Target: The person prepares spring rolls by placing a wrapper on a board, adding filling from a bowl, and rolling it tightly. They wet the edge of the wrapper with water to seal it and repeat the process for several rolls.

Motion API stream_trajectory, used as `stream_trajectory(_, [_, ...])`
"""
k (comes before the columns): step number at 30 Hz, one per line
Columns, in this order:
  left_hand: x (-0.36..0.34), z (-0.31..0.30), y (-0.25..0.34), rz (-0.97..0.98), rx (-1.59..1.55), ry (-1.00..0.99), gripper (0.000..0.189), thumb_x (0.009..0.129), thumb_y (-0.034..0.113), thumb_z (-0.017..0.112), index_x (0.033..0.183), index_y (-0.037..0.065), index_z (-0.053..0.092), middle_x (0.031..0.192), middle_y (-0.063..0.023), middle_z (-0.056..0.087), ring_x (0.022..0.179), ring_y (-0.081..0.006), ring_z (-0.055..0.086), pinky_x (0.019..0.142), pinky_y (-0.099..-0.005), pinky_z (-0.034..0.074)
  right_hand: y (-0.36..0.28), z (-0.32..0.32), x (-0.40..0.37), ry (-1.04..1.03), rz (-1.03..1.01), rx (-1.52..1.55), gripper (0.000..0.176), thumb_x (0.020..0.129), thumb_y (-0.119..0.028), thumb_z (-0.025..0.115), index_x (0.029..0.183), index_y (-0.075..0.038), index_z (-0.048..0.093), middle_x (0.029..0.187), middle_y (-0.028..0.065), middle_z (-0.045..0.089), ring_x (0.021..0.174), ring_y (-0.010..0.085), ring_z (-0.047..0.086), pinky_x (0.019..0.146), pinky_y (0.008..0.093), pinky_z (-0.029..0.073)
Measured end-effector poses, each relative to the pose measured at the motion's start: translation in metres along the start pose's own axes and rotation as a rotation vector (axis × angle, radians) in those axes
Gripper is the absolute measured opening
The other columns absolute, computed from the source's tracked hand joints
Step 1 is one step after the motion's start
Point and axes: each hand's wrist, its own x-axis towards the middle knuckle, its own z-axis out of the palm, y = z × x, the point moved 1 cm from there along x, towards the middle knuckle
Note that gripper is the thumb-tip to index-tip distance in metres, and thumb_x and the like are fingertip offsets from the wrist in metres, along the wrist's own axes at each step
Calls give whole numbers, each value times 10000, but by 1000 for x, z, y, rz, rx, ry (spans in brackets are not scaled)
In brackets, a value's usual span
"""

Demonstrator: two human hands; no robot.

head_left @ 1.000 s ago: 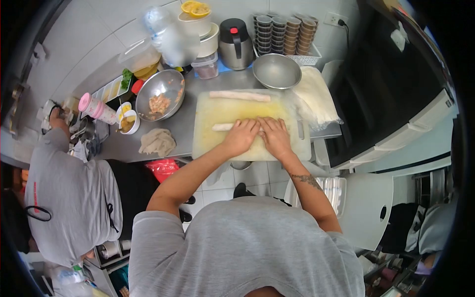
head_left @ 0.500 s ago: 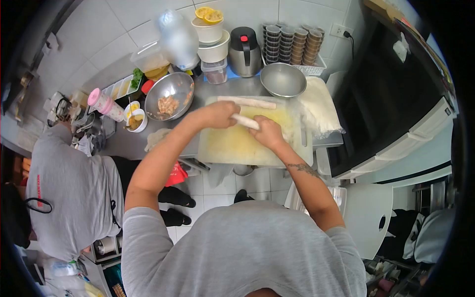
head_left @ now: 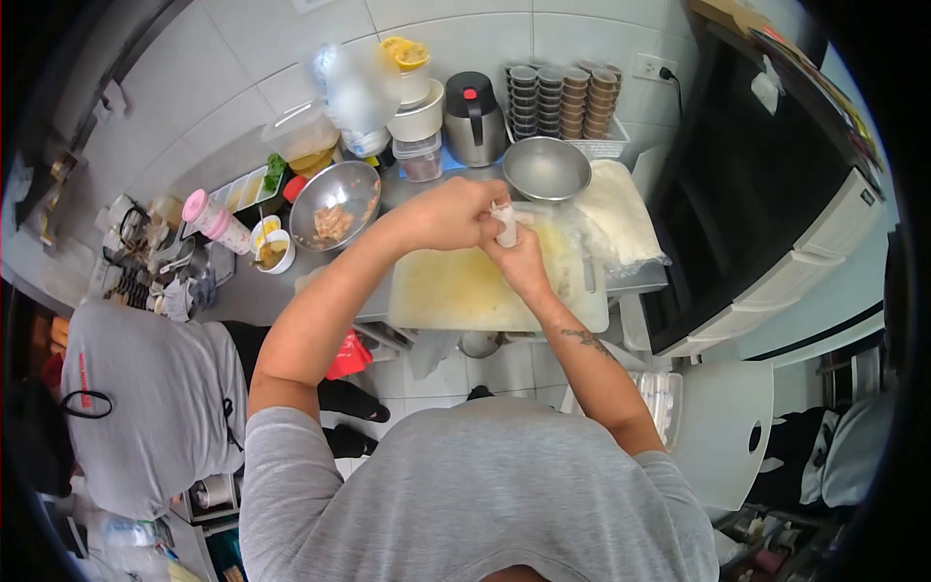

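Note:
A pale spring roll [head_left: 505, 226] is held tilted up on end above the cutting board [head_left: 436, 301]. My right hand [head_left: 518, 260] is closed around its lower part. At the roll's upper end, my left hand [head_left: 464, 211] has its fingers bent in a pinch at the tip. The yellow-stained board lies flat under both hands. My left hand and forearm cover the board's far left part, so I cannot see what lies there.
Left of the board stands a steel bowl [head_left: 337, 206] with pinkish filling. Another steel bowl [head_left: 547, 169] is behind it, beside a plastic bag of pale wrappers [head_left: 621, 213]. A steel jug [head_left: 474, 121] and stacked lidded cups [head_left: 572, 102] line the wall. A co-worker [head_left: 155, 398] stands at left.
The spring roll has gone from lying nearly level between my hands to being tilted on end. My left hand has moved right, close to my right hand. The second roll on the board is now hidden.

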Motion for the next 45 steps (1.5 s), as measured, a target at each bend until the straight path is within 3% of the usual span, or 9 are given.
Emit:
stream_trajectory(3, [-3,-2,-2,-101,-96,-14,194,825,116,593,958,-22,567,742,-153,631,718,-284,638,650,-372,491,-13,5,-1,7,-17,-55,250,812,-166,728,996,-5,674,849,66,695,780,106,635,692,275,503])
stream_trajectory(11, [-11,17,-4,6,128,249,119,820,68,549,880,-35,552,731,-208,592,703,-381,596,642,-428,470,-37,22,0,190,-285,-140,138,822,-100,664,905,10,652,755,75,669,711,130,627,644,292,490])
stream_trajectory(15, [-21,12,-2,50,101,530,137,804,18,537,936,2,569,840,-207,583,739,-404,572,656,-468,456,-39,16,11,14,-18,-7,163,832,-140,677,787,11,635,632,32,603,573,100,562,527,273,441])
stream_trajectory(17, [-36,9,6,64,196,544,236,779,-12,541,1002,48,593,912,-173,573,772,-369,571,659,-448,455,-50,7,15,-35,94,17,202,838,-163,680,733,0,625,586,11,570,521,77,524,476,258,408])
stream_trajectory(20, [-42,31,9,178,370,545,380,718,-23,580,1072,113,611,971,-105,541,824,-311,543,669,-414,426,-40,6,18,-2,67,152,238,851,-197,679,701,-22,617,567,-10,547,496,52,487,443,240,377])
stream_trajectory(24, [-42,50,-10,202,506,594,498,686,-21,609,1153,154,612,983,-61,531,868,-265,512,691,-373,389,-45,7,20,-12,69,73,231,843,-178,653,689,-14,600,572,-7,545,510,66,500,454,249,391])
stream_trajectory(33, [-33,54,-7,160,251,724,528,666,-110,520,1139,102,620,981,-123,541,799,-275,525,685,-380,443,-37,6,28,25,-57,3,178,814,-125,626,702,-3,560,596,3,534,562,72,459,493,275,386])
stream_trajectory(41, [-22,53,-10,122,137,632,450,666,-116,493,1056,73,614,927,-129,494,843,-319,513,713,-405,430,-26,1,29,7,-114,-80,138,823,-96,614,727,-6,572,597,-13,510,600,62,427,513,279,377])
stream_trajectory(45, [-16,46,-5,166,271,577,372,695,-48,562,1049,55,615,914,-107,479,870,-291,500,708,-400,397,-41,-4,27,20,51,43,89,808,-61,597,732,-15,592,610,-14,532,609,56,462,514,271,382])
